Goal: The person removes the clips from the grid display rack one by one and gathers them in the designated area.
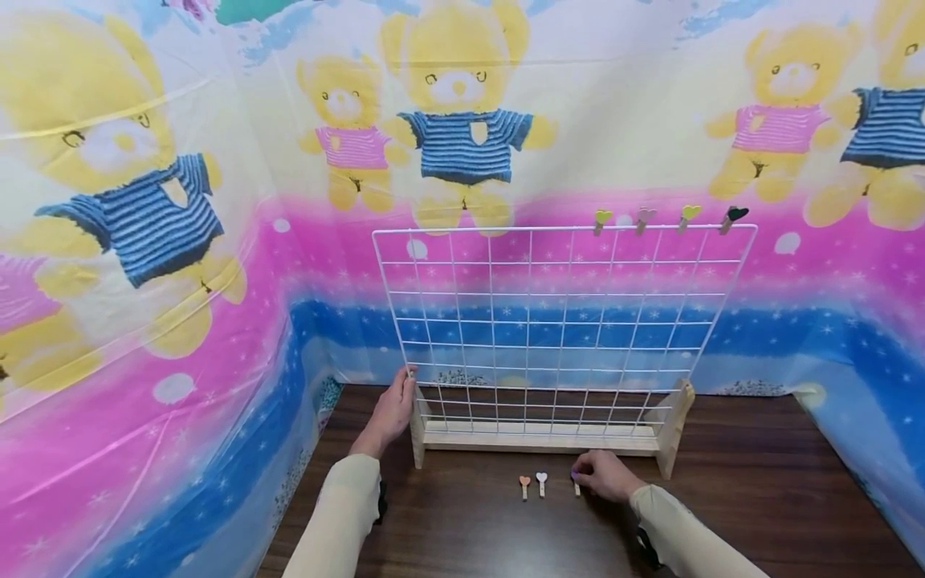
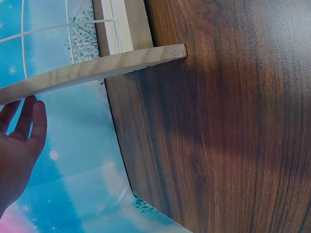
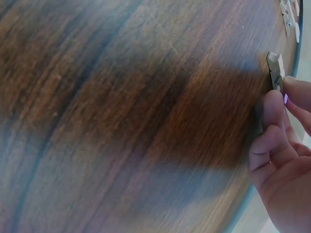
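Note:
My right hand (image 1: 609,475) pinches a small wooden clothespin (image 3: 275,70) between thumb and fingers, low over the table. Its purple heart (image 1: 575,475) is partly covered by the fingers. My left hand (image 1: 393,405) touches the outer face of the left wooden side (image 2: 97,68) of a stand, fingers fairly straight; its thumb is hidden in the left wrist view. The stand holds up a white wire grid (image 1: 530,323). Left of my right hand lie a clothespin with an orange heart (image 1: 524,483) and one with a white heart (image 1: 541,480).
Along the grid's top right edge sit several heart clothespins: yellow (image 1: 603,218), pale pink (image 1: 645,217), yellow (image 1: 690,213) and dark green (image 1: 736,214). The stand's right wooden side (image 1: 677,425) rises near my right hand. A bear-printed cloth (image 1: 614,96) hangs behind the brown table (image 1: 462,522).

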Motion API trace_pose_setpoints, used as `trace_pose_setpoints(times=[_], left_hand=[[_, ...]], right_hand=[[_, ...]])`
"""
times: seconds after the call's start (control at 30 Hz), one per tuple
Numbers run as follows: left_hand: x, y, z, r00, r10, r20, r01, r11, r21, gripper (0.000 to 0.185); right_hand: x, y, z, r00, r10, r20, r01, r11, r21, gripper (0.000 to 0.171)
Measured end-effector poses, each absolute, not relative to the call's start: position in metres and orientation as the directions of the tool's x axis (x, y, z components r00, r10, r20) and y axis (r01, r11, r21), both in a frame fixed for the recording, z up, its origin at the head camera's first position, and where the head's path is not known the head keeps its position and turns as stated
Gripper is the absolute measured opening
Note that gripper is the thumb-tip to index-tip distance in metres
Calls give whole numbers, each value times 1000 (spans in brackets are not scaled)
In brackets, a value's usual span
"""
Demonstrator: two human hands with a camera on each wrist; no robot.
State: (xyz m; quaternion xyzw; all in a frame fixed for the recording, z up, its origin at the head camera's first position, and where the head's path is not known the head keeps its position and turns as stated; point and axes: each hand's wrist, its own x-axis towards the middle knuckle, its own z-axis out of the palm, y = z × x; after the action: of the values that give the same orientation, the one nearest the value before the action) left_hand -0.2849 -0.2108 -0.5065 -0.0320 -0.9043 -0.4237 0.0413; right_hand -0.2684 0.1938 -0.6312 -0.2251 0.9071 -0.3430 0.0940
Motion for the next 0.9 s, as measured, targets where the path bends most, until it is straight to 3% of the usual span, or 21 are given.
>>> trace_pose_setpoints(times=[0.3,0.5,0.67,0.9], left_hand=[[-285,-210,-510,-997,29,75,77,605,793,43],[-284,-208,-510,-996,29,80,81,599,797,44],[-285,-207,-509,-997,37,71,79,592,802,45],[-285,-209,-507,-998,15,69,64,603,795,47]], right_hand=[[-269,196,-633,-888,-458,-42,-322,685,-653,6],[-268,198,-625,-882,-471,-10,-384,730,-566,5],[-260,199,-594,-865,-501,5,-440,754,-487,9],[-245,199,-515,-763,-641,89,-610,666,-430,5]])
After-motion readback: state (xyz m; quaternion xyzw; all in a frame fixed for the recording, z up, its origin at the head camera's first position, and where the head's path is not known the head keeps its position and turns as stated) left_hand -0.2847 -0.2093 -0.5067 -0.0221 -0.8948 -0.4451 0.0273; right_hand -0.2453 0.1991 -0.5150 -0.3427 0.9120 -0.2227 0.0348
